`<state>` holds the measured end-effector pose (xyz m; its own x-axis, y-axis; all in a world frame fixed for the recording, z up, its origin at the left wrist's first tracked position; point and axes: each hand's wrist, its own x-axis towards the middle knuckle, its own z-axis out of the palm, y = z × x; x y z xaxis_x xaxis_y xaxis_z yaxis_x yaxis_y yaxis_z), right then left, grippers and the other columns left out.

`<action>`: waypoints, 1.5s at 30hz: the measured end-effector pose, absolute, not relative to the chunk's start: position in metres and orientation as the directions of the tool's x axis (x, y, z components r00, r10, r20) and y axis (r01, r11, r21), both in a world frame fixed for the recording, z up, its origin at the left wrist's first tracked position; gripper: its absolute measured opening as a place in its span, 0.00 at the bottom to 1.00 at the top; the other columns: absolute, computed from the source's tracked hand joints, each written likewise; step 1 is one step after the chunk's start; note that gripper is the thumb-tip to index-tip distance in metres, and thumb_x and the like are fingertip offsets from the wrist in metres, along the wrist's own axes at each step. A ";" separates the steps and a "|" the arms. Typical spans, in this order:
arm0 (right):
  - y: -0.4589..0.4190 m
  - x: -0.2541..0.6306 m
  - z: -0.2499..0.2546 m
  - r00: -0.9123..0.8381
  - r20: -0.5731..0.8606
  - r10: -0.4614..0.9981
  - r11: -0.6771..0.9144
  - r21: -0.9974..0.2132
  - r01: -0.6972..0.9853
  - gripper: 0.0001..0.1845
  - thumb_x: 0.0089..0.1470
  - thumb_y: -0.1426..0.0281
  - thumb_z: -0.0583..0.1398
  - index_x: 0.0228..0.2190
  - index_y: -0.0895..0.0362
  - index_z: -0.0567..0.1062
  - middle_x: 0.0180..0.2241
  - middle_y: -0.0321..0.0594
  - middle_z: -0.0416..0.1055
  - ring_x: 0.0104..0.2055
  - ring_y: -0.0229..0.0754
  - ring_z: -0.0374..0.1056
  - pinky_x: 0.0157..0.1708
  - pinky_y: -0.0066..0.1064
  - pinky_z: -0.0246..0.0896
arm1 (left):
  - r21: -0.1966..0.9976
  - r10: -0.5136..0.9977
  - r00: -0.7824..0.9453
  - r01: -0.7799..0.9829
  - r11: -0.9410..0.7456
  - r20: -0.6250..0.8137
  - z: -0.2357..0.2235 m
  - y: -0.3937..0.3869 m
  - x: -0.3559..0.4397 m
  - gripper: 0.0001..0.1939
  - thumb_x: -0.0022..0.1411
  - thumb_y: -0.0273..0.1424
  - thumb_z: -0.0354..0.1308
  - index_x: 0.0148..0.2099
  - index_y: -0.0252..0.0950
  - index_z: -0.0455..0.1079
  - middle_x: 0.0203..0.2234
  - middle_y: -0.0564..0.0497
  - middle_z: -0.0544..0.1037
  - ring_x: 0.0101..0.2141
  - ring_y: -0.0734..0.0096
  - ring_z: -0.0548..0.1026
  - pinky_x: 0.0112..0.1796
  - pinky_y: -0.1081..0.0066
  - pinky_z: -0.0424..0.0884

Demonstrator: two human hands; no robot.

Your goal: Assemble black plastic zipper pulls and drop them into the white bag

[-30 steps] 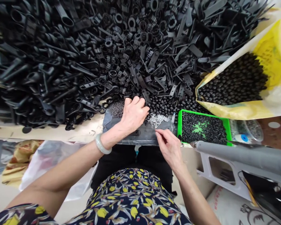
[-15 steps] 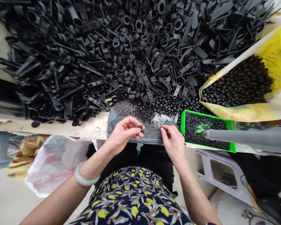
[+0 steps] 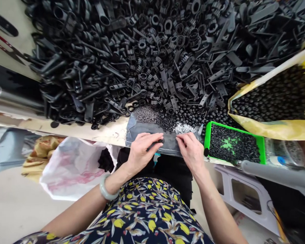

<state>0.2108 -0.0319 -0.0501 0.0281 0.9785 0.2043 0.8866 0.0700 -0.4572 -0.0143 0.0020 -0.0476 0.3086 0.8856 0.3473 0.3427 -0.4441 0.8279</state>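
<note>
My left hand pinches a small black plastic part between thumb and fingers, its round hollow end pointing right. Most of that part is hidden by the fingers. Across a short gap, my right hand has thumb and forefinger pressed together; whatever they grip is too small to make out. Just beyond the right fingers lies a heap of thin silver pins. Both hands are over a dark cloth pad at the table's front edge. Tiny brown-grey pieces and small black pieces border the pad.
A large pile of black plastic levers and rings covers the table. Right of my hands stands a green tray of small black pieces, with a yellow-white bag of black beads behind. A grey tube crosses at right. A white bag hangs lower left.
My left hand has turned, so the black part's round end now faces right. My right fingers have come off the pins' near edge, closer to the left hand. The whole view has shifted.
</note>
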 end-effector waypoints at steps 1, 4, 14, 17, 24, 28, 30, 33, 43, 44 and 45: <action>-0.031 0.211 -0.051 0.026 0.205 0.979 0.068 -0.441 0.895 0.10 0.71 0.66 0.57 0.42 0.53 0.79 0.40 0.39 0.78 0.38 0.40 0.75 0.41 0.31 0.66 | 0.788 0.862 0.323 0.366 -0.495 0.391 -0.052 0.003 -0.013 0.19 0.70 0.31 0.64 0.61 0.46 0.73 0.46 0.51 0.86 0.48 0.62 0.84 0.57 0.55 0.71; -0.032 0.209 -0.052 0.038 0.202 0.979 0.049 -0.407 0.912 0.09 0.71 0.66 0.57 0.42 0.53 0.78 0.40 0.38 0.77 0.36 0.39 0.74 0.38 0.30 0.64 | 0.720 0.829 0.351 0.417 -0.554 0.434 -0.062 0.005 -0.007 0.19 0.71 0.30 0.63 0.62 0.45 0.72 0.48 0.50 0.86 0.53 0.59 0.82 0.63 0.50 0.61; -0.035 0.207 -0.052 0.090 0.187 0.978 0.036 -0.580 0.814 0.08 0.71 0.66 0.57 0.41 0.52 0.76 0.39 0.37 0.75 0.36 0.39 0.72 0.38 0.32 0.64 | 0.702 0.834 0.402 0.463 -0.541 0.378 -0.069 0.006 -0.005 0.08 0.72 0.31 0.61 0.52 0.42 0.77 0.46 0.52 0.86 0.52 0.59 0.82 0.65 0.49 0.55; -0.038 0.204 -0.047 0.080 0.168 0.983 0.057 -0.681 0.730 0.07 0.70 0.66 0.57 0.41 0.52 0.76 0.39 0.37 0.74 0.36 0.39 0.71 0.38 0.33 0.66 | 0.706 0.846 0.390 0.477 -0.523 0.362 -0.067 0.006 -0.004 0.07 0.71 0.31 0.62 0.50 0.42 0.77 0.45 0.52 0.87 0.51 0.59 0.83 0.63 0.50 0.56; -0.037 0.194 -0.036 0.071 0.182 0.981 0.097 -0.769 0.631 0.04 0.68 0.68 0.60 0.40 0.51 0.77 0.38 0.36 0.74 0.36 0.39 0.70 0.36 0.33 0.66 | 0.685 0.828 0.393 0.472 -0.555 0.399 -0.069 0.006 -0.003 0.07 0.71 0.32 0.63 0.50 0.42 0.77 0.44 0.52 0.87 0.50 0.61 0.83 0.61 0.51 0.57; -0.034 0.189 -0.034 0.063 0.183 0.981 0.110 -0.795 0.596 0.04 0.68 0.68 0.61 0.39 0.51 0.77 0.37 0.36 0.74 0.36 0.39 0.70 0.34 0.32 0.67 | 0.709 0.850 0.383 0.478 -0.518 0.362 -0.066 0.007 -0.002 0.06 0.72 0.33 0.62 0.49 0.41 0.77 0.44 0.52 0.87 0.50 0.61 0.83 0.61 0.51 0.57; -0.034 0.188 -0.034 0.068 0.166 0.984 0.096 -0.809 0.580 0.04 0.68 0.68 0.61 0.38 0.51 0.77 0.37 0.36 0.74 0.35 0.38 0.70 0.34 0.32 0.67 | 0.719 0.858 0.376 0.479 -0.504 0.351 -0.065 0.007 -0.002 0.06 0.72 0.33 0.62 0.49 0.41 0.77 0.43 0.52 0.87 0.49 0.62 0.83 0.61 0.52 0.57; -0.035 0.187 -0.036 0.081 0.113 0.990 0.052 -0.840 0.540 0.05 0.68 0.67 0.61 0.38 0.51 0.78 0.37 0.36 0.73 0.35 0.38 0.71 0.34 0.32 0.68 | 0.726 0.864 0.368 0.481 -0.492 0.343 -0.065 0.007 -0.002 0.06 0.72 0.33 0.62 0.48 0.42 0.78 0.43 0.52 0.87 0.49 0.62 0.83 0.60 0.52 0.57; -0.031 0.185 -0.032 0.096 0.009 0.995 -0.033 -0.902 0.431 0.07 0.66 0.63 0.62 0.38 0.52 0.79 0.38 0.39 0.74 0.34 0.40 0.73 0.30 0.32 0.74 | 0.744 0.859 0.381 0.448 -0.496 0.343 -0.068 0.006 -0.006 0.07 0.72 0.34 0.62 0.50 0.44 0.79 0.43 0.53 0.87 0.50 0.60 0.83 0.62 0.50 0.57; -0.030 0.185 -0.031 0.095 0.001 0.995 -0.039 -0.909 0.414 0.08 0.66 0.63 0.62 0.38 0.52 0.79 0.38 0.39 0.73 0.33 0.39 0.73 0.29 0.31 0.75 | 0.748 0.862 0.380 0.449 -0.488 0.334 -0.069 0.006 -0.006 0.07 0.72 0.34 0.62 0.50 0.44 0.79 0.44 0.52 0.87 0.49 0.60 0.84 0.62 0.50 0.57; -0.030 0.185 -0.030 0.095 -0.006 0.995 -0.043 -0.917 0.396 0.08 0.66 0.62 0.62 0.38 0.52 0.79 0.38 0.39 0.73 0.32 0.39 0.73 0.28 0.31 0.76 | 0.754 0.867 0.378 0.450 -0.478 0.325 -0.069 0.006 -0.006 0.07 0.72 0.35 0.62 0.50 0.44 0.79 0.44 0.52 0.87 0.49 0.60 0.84 0.62 0.50 0.58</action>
